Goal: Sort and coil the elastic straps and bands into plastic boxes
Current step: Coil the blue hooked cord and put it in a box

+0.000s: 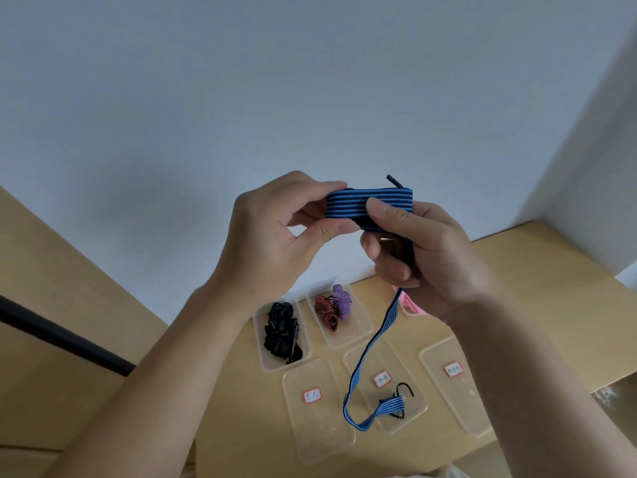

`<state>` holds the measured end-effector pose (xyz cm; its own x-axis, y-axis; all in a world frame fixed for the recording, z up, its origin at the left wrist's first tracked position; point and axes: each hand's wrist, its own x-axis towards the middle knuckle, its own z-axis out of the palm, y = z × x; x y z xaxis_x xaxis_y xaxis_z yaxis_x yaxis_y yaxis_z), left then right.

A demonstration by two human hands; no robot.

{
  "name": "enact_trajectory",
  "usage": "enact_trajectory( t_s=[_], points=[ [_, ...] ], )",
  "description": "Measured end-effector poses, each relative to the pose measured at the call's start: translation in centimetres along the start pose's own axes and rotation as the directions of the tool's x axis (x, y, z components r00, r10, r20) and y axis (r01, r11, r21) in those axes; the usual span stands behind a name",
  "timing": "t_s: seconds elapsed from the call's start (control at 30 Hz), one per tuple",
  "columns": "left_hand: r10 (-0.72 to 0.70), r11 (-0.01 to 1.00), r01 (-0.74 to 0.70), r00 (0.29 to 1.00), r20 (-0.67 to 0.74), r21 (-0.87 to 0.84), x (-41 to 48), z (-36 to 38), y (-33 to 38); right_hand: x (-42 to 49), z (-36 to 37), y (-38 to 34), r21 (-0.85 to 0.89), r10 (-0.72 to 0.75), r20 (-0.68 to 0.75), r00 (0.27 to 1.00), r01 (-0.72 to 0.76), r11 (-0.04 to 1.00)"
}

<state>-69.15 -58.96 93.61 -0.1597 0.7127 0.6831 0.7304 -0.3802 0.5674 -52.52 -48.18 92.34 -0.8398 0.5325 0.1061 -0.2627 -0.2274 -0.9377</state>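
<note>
You can't read the labels (312,395) on the three near boxes (320,439); they are too blurred. A pink thing (409,303) at the far edge is mostly hidden behind your right hand (437,257). Your forearms are cut off at the bottom.

Your left hand (272,236) pinches the left end of the coiled blue strap (368,201) between thumb and forefinger, well above the worktop (534,270). Your right thumb presses the coil's front, and the other right fingers (396,270) curl round the strap's tail. The tail hangs down, and its end lies in the middle near box.

The far left box (262,360) holds black bands (281,334). The box to its right (358,334) holds red and purple bands (332,310).
</note>
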Motion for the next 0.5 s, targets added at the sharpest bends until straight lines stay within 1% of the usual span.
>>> enact_trajectory(
  t_s=[0.03, 0.07, 0.1, 0.13, 0.2, 0.23, 0.27, 0.33, 0.4, 0.5],
  points=[
    [0.009, 1.0, -0.009, 1.0, -0.003, 0.006, -0.1, -0.1, -0.1, 0.0, 0.1, 0.0, -0.007, 0.002, 0.003, 1.0, -0.002, 1.0],
    [-0.02, 0.999, 0.02, 1.0, 0.003, -0.025, -0.2, -0.2, -0.1, 0.0, 0.2, -0.1, -0.023, 0.002, 0.003, 1.0, -0.002, 1.0],
    [-0.091, 0.991, 0.093, 0.996, 0.025, -0.1, -0.2, -0.4, 0.0, 0.0, 0.2, 0.0, -0.041, 0.002, 0.004, 1.0, -0.002, 0.999],
    [-0.185, 0.959, 0.195, 0.981, 0.065, -0.205, -0.2, -0.5, 0.2, 0.0, 0.2, -0.1, -0.062, 0.007, 0.0, 1.0, -0.007, 0.998],
    [-0.352, 0.824, 0.394, 0.919, 0.177, -0.408, -0.1, -0.9, 0.6, 0.0, 0.1, -0.1, -0.092, 0.021, -0.009, 1.0, -0.022, 0.995],
    [-0.415, 0.754, 0.465, 0.885, 0.213, -0.464, -0.1, -1.0, 0.6, 0.0, 0.1, 0.0, -0.106, 0.025, -0.011, 1.0, -0.026, 0.994],
    [-0.464, 0.702, 0.515, 0.855, 0.233, -0.492, 0.0, -1.0, 0.6, 0.0, 0.2, 0.0, -0.122, 0.023, -0.012, 1.0, -0.024, 0.992],
    [-0.522, 0.647, 0.567, 0.817, 0.246, -0.51, 0.2, -0.9, 0.6, 0.1, 0.4, 0.0, -0.2, -0.003, -0.025, 1.0, -0.002, 0.98],
    [-0.536, 0.653, 0.58, 0.808, 0.244, -0.488, 0.3, -0.6, 0.6, 0.1, 0.5, 0.0, -0.297, -0.041, -0.033, 0.999, 0.03, 0.954],
    [-0.529, 0.707, 0.562, 0.823, 0.206, -0.429, 0.4, -0.1, 0.9, -0.1, 0.9, 0.0, -0.434, -0.105, -0.047, 0.993, 0.075, 0.898]
  ],
)
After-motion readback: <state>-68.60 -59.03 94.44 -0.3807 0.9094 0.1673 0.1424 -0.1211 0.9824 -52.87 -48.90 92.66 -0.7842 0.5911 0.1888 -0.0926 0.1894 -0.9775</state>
